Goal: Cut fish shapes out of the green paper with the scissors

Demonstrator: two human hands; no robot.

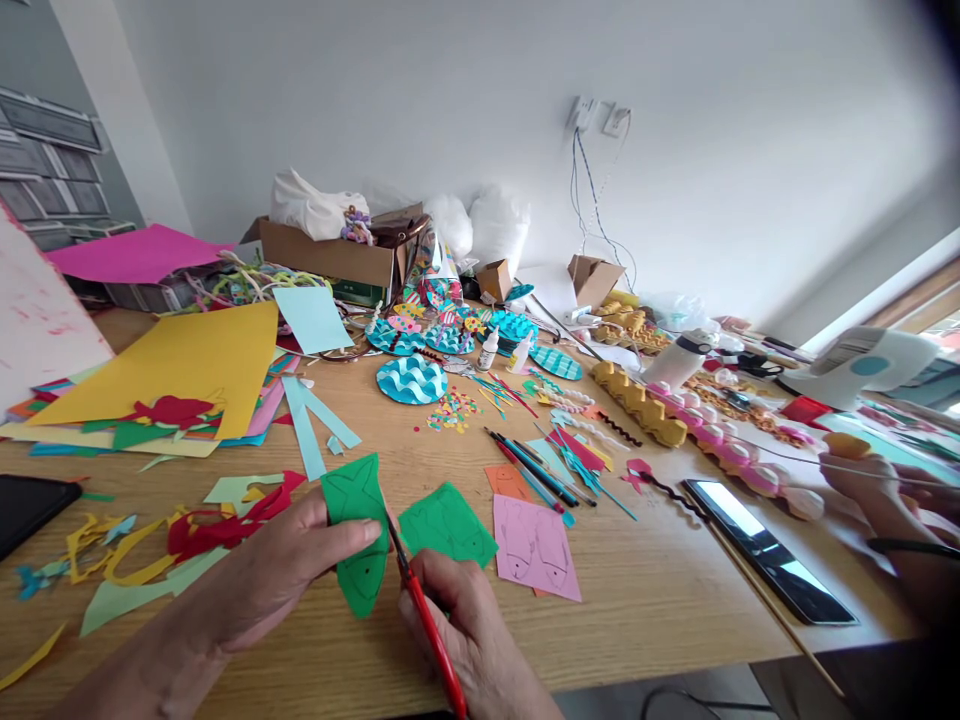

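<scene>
My left hand (319, 548) pinches a green paper piece (361, 580) with a fish drawn on it, thumb on top. In my right hand (469, 625) are red-handled scissors (429, 625), their blades pointing up along the right edge of that piece. A second green sheet (450, 525) with a pencil drawing lies on the table just beyond my right hand. To its right rests a pink sheet (534, 548) with two fish outlines, partly over orange paper (508, 483).
Paper scraps (225, 530) lie at left, below a yellow sheet (180, 360). Coloured pencils (536, 470), confetti (452, 410) and glue bottles (488, 350) are in the middle. A phone (769, 550) and another person's hands (862, 475) are at right.
</scene>
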